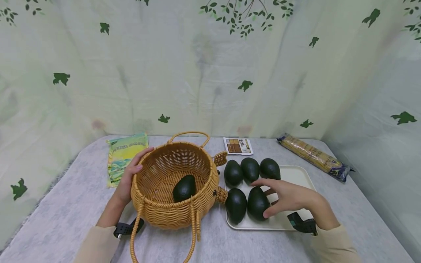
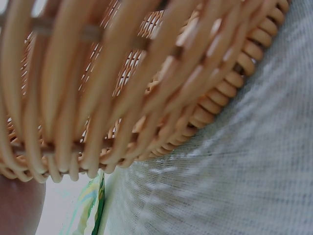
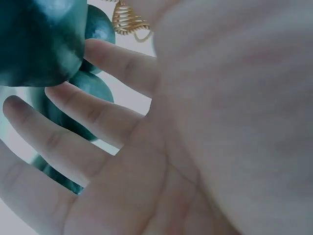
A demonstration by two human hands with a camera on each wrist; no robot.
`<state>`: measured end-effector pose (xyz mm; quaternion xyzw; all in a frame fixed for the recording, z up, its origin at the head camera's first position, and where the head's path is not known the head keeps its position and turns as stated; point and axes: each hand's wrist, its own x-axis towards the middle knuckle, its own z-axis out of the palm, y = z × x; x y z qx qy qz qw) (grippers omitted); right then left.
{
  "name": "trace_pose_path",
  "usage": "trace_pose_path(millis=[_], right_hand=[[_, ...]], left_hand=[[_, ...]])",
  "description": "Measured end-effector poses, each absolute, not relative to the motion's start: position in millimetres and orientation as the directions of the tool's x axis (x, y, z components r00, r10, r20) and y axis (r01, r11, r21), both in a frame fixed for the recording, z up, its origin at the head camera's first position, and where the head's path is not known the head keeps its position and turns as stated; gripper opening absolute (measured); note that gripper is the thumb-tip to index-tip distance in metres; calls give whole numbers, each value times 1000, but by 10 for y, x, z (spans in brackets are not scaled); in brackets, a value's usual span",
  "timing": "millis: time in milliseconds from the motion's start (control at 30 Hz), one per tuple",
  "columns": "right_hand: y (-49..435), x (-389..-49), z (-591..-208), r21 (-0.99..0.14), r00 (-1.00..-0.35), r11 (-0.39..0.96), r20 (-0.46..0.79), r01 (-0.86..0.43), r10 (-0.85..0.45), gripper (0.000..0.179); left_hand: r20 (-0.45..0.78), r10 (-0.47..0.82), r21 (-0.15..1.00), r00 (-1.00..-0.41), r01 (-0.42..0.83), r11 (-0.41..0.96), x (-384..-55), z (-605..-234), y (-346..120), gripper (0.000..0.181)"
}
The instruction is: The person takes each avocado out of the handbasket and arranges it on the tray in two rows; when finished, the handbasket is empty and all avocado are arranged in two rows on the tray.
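A round wicker basket (image 1: 174,215) with fish-like or animal-shaped side pieces stands left of centre, with one avocado (image 1: 185,188) inside. My left hand (image 1: 128,179) holds its left side, the thumb at the rim; the left wrist view shows the woven wall (image 2: 98,88) up close. Several dark avocados (image 1: 236,205) lie on a cream tray (image 1: 296,175) to the right. Around the front avocado (image 1: 257,203) reaches my right hand (image 1: 289,197), thumb near its lower end, index finger at its top. In the right wrist view the fingers (image 3: 88,107) are spread and fairly straight beside that avocado (image 3: 39,44).
Behind the basket's left side lies a green and yellow packet (image 1: 126,153). A small brown and white packet (image 1: 238,146) is at the back edge. A long noodle-like package (image 1: 312,155) lies at the back right. One basket handle (image 1: 133,241) hangs toward the front.
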<state>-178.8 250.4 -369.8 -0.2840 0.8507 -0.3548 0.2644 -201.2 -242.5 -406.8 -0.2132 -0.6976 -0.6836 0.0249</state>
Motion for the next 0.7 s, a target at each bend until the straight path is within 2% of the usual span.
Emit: trace_pose_path(millis=[267, 400, 567, 700], right_hand=[[2529, -1772, -3651, -765, -702, 572, -232, -295, -673, 86], [2555, -1776, -3633, -756, -726, 579, -210, -304, -655, 83], [2560, -1797, -3627, -766, -765, 554, -131, -326, -631, 78], [2535, -1813, -3626, -777, -766, 510, -57, -369, -640, 77]], left_hand=[[328, 268, 943, -906, 331, -34, -2011, -4071, -2426, 57], [326, 267, 944, -907, 330, -32, -2012, -4073, -2427, 57], [324, 265, 944, -908, 328, -30, -2014, -4072, -2426, 58], [324, 265, 944, -908, 329, -26, -2016, -4074, -2425, 58]])
